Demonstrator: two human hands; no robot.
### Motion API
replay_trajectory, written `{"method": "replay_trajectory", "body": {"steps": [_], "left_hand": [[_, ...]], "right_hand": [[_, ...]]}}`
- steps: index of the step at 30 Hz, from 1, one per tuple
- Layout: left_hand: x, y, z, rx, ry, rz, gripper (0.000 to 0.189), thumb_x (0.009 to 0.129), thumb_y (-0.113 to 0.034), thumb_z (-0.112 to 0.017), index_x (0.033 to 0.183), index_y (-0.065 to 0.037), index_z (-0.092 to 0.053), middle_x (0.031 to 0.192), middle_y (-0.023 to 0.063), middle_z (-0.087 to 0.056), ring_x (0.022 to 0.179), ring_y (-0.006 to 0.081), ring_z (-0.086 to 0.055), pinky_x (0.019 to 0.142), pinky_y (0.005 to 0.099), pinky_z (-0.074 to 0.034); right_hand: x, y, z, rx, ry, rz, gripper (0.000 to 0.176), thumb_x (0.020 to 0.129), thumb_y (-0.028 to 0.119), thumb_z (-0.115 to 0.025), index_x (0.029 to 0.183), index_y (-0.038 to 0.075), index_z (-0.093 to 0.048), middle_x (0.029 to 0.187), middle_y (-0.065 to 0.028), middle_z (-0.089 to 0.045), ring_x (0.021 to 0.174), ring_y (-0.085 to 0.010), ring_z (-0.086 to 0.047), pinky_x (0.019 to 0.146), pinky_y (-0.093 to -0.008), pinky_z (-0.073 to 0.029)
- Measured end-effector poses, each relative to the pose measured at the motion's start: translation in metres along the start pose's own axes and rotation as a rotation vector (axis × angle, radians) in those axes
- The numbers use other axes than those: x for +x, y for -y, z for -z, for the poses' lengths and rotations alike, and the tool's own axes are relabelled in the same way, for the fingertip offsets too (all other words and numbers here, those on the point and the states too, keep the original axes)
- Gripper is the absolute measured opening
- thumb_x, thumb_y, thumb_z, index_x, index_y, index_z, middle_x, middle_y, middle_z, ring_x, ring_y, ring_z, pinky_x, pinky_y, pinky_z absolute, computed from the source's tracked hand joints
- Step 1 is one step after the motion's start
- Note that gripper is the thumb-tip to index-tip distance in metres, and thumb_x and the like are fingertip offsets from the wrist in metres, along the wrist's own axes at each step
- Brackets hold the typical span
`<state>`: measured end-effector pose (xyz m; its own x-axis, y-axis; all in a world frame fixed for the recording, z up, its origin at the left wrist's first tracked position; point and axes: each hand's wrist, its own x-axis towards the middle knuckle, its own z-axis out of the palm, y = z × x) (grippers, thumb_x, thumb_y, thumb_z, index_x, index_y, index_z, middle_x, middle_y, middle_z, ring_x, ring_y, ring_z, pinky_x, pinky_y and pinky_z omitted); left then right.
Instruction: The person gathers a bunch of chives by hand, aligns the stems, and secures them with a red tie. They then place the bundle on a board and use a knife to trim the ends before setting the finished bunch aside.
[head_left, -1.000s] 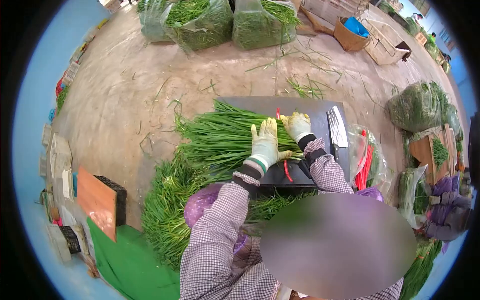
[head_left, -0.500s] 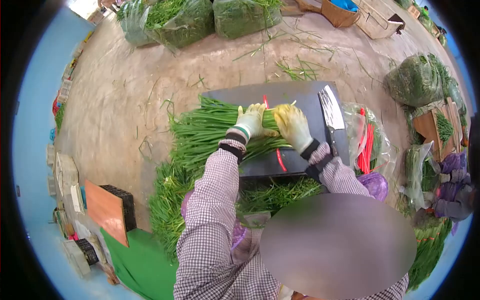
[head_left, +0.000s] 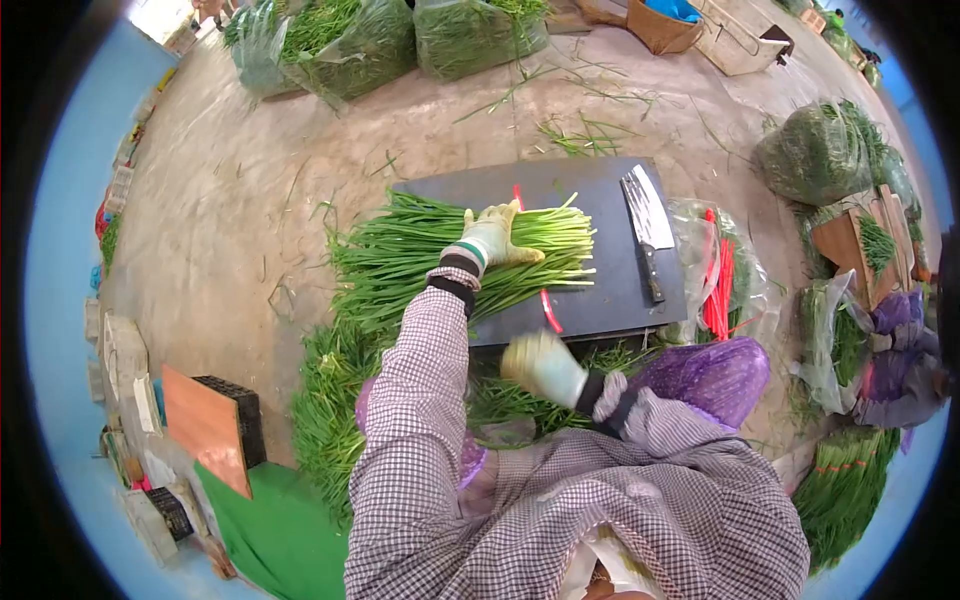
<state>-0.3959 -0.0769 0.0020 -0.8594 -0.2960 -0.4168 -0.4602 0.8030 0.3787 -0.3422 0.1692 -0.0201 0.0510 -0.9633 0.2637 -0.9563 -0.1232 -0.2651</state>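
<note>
A thick bunch of garlic chives (head_left: pixel 385 260) lies across a dark board (head_left: pixel 625 300), pale stem ends to the right and green leaves past the left edge. My gloved left hand (head_left: pixel 490 238) lies over the bunch, holding it down, with the thumb stretched along the stems. A red tie (head_left: pixel 551 312) passes under the bunch, its two ends showing at the far and near sides. My gloved right hand (head_left: pixel 545 368) is off the chives, near the board's front edge; its fingers are smeared by motion. A knife (head_left: pixel 649 220) with a broad blade rests on the board's right side.
Red ties (head_left: pixel 719 290) lie on a clear plastic bag (head_left: pixel 690 215) right of the board. Loose greens (head_left: pixel 330 410) are heaped at the left. Bagged greens (head_left: pixel 830 155) stand on the floor (head_left: pixel 230 200). Another person's sleeve (head_left: pixel 900 385) shows at far right, above tied bunches (head_left: pixel 845 490).
My right hand has left the stem ends and moved back toward my body, below the board's front edge. My left hand remains on the bunch. The stem ends are now uncovered.
</note>
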Motion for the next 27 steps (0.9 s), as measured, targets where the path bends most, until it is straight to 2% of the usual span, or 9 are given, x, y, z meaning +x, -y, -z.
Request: {"method": "replay_trajectory", "body": {"steps": [4,6,14,18,22,23,24,26,27], "left_hand": [[0.001,0.001,-0.001,0.007,0.000,-0.020,0.118,0.067,-0.069,-0.079,0.157,-0.014,-0.027,0.157,0.0170,-0.037,0.149,0.0315,-0.028,0.121,0.0604,-0.011],[0.003,0.005,-0.006,0.017,-0.007,-0.021,0.117,0.066,-0.070,-0.078,0.157,-0.015,-0.029,0.158,0.0156,-0.036,0.150,0.0312,-0.027,0.121,0.0604,-0.010],[-0.002,0.001,-0.005,0.028,0.011,-0.015,0.114,0.067,-0.073,-0.076,0.155,-0.016,-0.033,0.157,0.0165,-0.038,0.149,0.0311,-0.029,0.121,0.0592,-0.012],[0.000,0.001,0.000,0.047,0.006,-0.012,0.114,0.067,-0.074,-0.075,0.156,-0.016,-0.033,0.157,0.0164,-0.038,0.149,0.0309,-0.030,0.121,0.0594,-0.012],[-0.002,0.000,-0.003,0.041,0.018,-0.012,0.114,0.067,-0.073,-0.075,0.155,-0.016,-0.033,0.157,0.0159,-0.037,0.149,0.0303,-0.029,0.121,0.0596,-0.012],[-0.002,-0.001,-0.001,0.042,0.021,-0.011,0.114,0.067,-0.073,-0.075,0.155,-0.016,-0.033,0.157,0.0158,-0.037,0.149,0.0303,-0.029,0.121,0.0595,-0.012],[-0.002,0.000,0.000,0.041,0.021,-0.006,0.113,0.067,-0.073,-0.075,0.155,-0.016,-0.033,0.157,0.0158,-0.037,0.149,0.0303,-0.029,0.121,0.0595,-0.012],[-0.003,0.001,0.000,0.048,0.021,-0.017,0.113,0.068,-0.073,-0.075,0.155,-0.015,-0.033,0.157,0.0157,-0.037,0.149,0.0302,-0.029,0.121,0.0596,-0.012],[-0.002,0.000,0.000,0.049,0.020,-0.025,0.113,0.068,-0.073,-0.075,0.155,-0.015,-0.033,0.157,0.0157,-0.037,0.149,0.0302,-0.030,0.121,0.0597,-0.012]], "right_hand": [[-0.068,0.019,0.025,-0.106,0.926,-0.226,0.039,0.088,0.037,-0.064,0.114,0.009,-0.060,0.088,-0.0094,-0.070,0.079,-0.0264,-0.072,0.062,-0.0407,-0.054],[-0.069,-0.003,0.029,0.093,0.450,-0.382,0.029,0.089,0.036,-0.063,0.100,0.010,-0.068,0.084,-0.0092,-0.071,0.076,-0.0285,-0.071,0.066,-0.0439,-0.055],[-0.036,-0.037,0.058,0.169,0.170,-0.338,0.024,0.094,0.030,-0.060,0.080,0.011,-0.063,0.078,-0.0112,-0.061,0.068,-0.0323,-0.065,0.062,-0.0448,-0.053],[-0.004,-0.051,0.097,0.230,0.802,-0.319,0.031,0.096,0.039,-0.060,0.096,0.011,-0.073,0.096,-0.0138,-0.070,0.079,-0.0310,-0.069,0.067,-0.0393,-0.055],[-0.017,-0.046,0.103,1.898,0.733,-0.328,0.049,0.103,0.044,-0.051,0.139,0.011,-0.059,0.112,-0.0093,-0.073,0.091,-0.0165,-0.070,0.080,-0.0291,-0.055],[-0.034,-0.047,0.065,1.974,0.870,-0.522,0.054,0.105,0.042,-0.049,0.146,0.008,-0.049,0.111,-0.0143,-0.072,0.087,-0.0157,-0.071,0.077,-0.0300,-0.055],[-0.038,-0.032,0.063,1.357,0.897,-0.598,0.042,0.101,0.036,-0.055,0.130,0.006,-0.064,0.095,-0.0111,-0.075,0.076,-0.0197,-0.072,0.068,-0.0316,-0.056],[-0.054,-0.026,0.024,-0.213,0.861,-0.154,0.025,0.095,0.031,-0.062,0.105,0.012,-0.074,0.080,-0.0062,-0.074,0.065,-0.0238,-0.070,0.060,-0.0354,-0.055],[-0.059,-0.034,0.017,-0.116,0.532,-0.217,0.022,0.094,0.032,-0.062,0.101,0.014,-0.073,0.074,-0.0045,-0.070,0.060,-0.0244,-0.067,0.055,-0.0371,-0.052]]}}
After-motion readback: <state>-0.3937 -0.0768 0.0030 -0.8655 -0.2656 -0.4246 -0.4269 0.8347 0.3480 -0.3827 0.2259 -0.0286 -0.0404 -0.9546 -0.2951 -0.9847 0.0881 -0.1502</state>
